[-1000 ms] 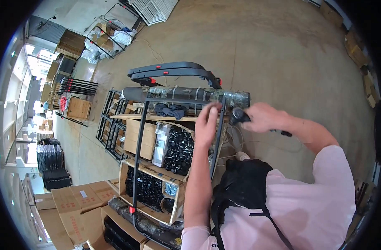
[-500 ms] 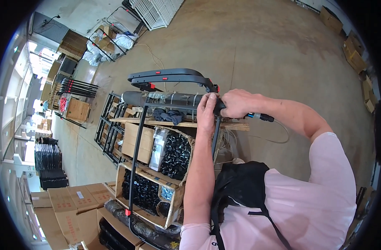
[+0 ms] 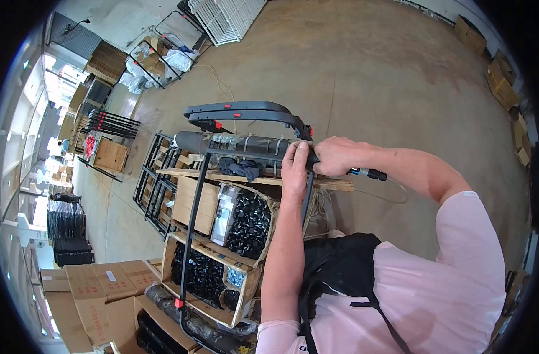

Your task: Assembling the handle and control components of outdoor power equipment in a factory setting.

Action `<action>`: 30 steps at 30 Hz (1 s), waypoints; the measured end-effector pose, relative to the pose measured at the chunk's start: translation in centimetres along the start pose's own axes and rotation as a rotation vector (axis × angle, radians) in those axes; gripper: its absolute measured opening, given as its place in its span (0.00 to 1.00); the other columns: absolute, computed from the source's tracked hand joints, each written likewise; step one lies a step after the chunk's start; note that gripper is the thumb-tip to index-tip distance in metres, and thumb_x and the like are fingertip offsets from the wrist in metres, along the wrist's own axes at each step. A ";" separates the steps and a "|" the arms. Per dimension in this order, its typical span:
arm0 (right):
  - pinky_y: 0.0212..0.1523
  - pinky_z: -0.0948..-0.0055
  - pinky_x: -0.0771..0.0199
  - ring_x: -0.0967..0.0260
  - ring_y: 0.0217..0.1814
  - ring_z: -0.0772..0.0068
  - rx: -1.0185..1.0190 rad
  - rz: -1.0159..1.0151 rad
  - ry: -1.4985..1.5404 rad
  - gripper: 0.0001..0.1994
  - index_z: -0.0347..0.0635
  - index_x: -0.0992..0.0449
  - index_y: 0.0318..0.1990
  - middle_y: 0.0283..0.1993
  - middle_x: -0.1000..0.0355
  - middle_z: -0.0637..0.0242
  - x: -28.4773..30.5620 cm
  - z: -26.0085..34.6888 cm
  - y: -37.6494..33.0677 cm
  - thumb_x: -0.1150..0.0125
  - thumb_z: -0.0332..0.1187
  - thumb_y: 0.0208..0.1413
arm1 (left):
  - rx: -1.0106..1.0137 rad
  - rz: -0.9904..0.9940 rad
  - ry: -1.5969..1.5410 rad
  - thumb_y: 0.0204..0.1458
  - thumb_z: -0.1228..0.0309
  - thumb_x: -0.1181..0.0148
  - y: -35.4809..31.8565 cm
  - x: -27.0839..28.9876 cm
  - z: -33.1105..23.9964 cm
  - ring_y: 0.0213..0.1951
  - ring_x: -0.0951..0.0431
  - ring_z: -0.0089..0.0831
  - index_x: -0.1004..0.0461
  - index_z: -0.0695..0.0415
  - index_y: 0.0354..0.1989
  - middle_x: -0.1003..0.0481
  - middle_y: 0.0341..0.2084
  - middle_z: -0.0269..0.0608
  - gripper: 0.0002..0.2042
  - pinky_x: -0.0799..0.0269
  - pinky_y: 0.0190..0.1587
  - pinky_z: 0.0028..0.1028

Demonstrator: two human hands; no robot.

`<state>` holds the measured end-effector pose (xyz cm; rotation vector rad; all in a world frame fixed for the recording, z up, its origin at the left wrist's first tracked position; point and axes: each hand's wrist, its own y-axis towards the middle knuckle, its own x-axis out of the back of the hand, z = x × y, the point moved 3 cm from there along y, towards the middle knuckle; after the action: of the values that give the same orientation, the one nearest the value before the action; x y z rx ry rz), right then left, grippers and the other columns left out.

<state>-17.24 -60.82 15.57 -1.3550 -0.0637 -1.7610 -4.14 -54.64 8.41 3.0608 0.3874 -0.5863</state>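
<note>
I have both hands on the wrapped bar [image 3: 240, 143], the dark padded tube that lies across the top of the black metal frame [image 3: 194, 218]. I use that bar as my landmark. My left hand [image 3: 295, 171] sits at the bar's right end with its fingers [image 3: 293, 154] curled down over the tube. My right hand [image 3: 338, 155] is just to the right of it, touching the same end, fingers closed around a slim tool [image 3: 368, 173] whose dark tip pokes out past my wrist; I cannot tell what kind of tool it is.

I judge the bar to be stiff underneath and slightly soft on the outside, since film and pale ties [image 3: 246, 141] bind its covering. The film probably makes it slippery, so I would grip where the ties bite in, or at the bare end under my left palm. The frame looks long and awkward rather than heavy, best steadied near its uprights.

Just beyond the bar lies a black handle assembly with red buttons [image 3: 240, 110]. Directly below the bar a dark cloth [image 3: 241, 167] rests on a wooden plank [image 3: 252, 179], and below that are open cartons of black parts [image 3: 249, 224]. Well off to the bar's lower left stand sealed cardboard boxes [image 3: 92, 289] on the concrete floor [image 3: 370, 71].
</note>
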 end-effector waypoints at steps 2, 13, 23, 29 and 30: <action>0.43 0.53 0.20 0.18 0.37 0.50 -0.018 0.009 -0.007 0.18 0.31 0.17 0.30 0.27 0.20 0.50 0.3 0.6 -0.3 0.42 0.41 0.53 | -0.004 0.013 0.024 0.70 0.61 0.42 -0.2 0.2 0.1 0.45 0.26 0.21 0.21 0.60 0.47 0.21 0.41 0.33 0.14 0.31 0.53 0.26; 0.40 0.59 0.21 0.18 0.35 0.61 -0.171 0.077 0.071 0.12 0.35 0.16 0.34 0.32 0.17 0.58 -1.3 1.4 1.4 0.33 0.34 0.45 | 0.039 0.094 0.158 0.69 0.57 0.41 0.6 1.6 -0.4 0.41 0.26 0.21 0.19 0.60 0.46 0.21 0.38 0.33 0.17 0.31 0.48 0.24; 0.40 0.62 0.22 0.20 0.35 0.65 -0.217 0.057 0.059 0.11 0.34 0.17 0.33 0.32 0.17 0.60 -0.2 3.0 -0.1 0.33 0.33 0.44 | 0.062 0.123 0.165 0.67 0.54 0.39 0.3 0.9 -1.4 0.42 0.26 0.23 0.20 0.61 0.47 0.21 0.39 0.34 0.19 0.30 0.47 0.27; 0.40 0.60 0.21 0.19 0.36 0.61 -0.197 -0.021 -0.002 0.14 0.33 0.17 0.33 0.34 0.17 0.56 0.8 5.2 0.5 0.33 0.36 0.44 | -0.029 0.066 0.004 0.67 0.57 0.40 0.7 2.1 -1.6 0.40 0.26 0.22 0.20 0.60 0.44 0.22 0.37 0.33 0.16 0.29 0.45 0.26; 0.40 0.60 0.21 0.19 0.36 0.61 -0.197 -0.014 -0.006 0.14 0.33 0.17 0.33 0.34 0.17 0.56 1.3 5.0 1.4 0.33 0.36 0.44 | -0.026 0.060 0.000 0.67 0.57 0.40 1.1 1.9 -2.8 0.40 0.26 0.22 0.20 0.60 0.44 0.22 0.37 0.33 0.16 0.29 0.45 0.26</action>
<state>-12.55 -59.86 17.96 -1.5025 0.1000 -1.8122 -1.16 -55.17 10.25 3.0354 0.2999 -0.5749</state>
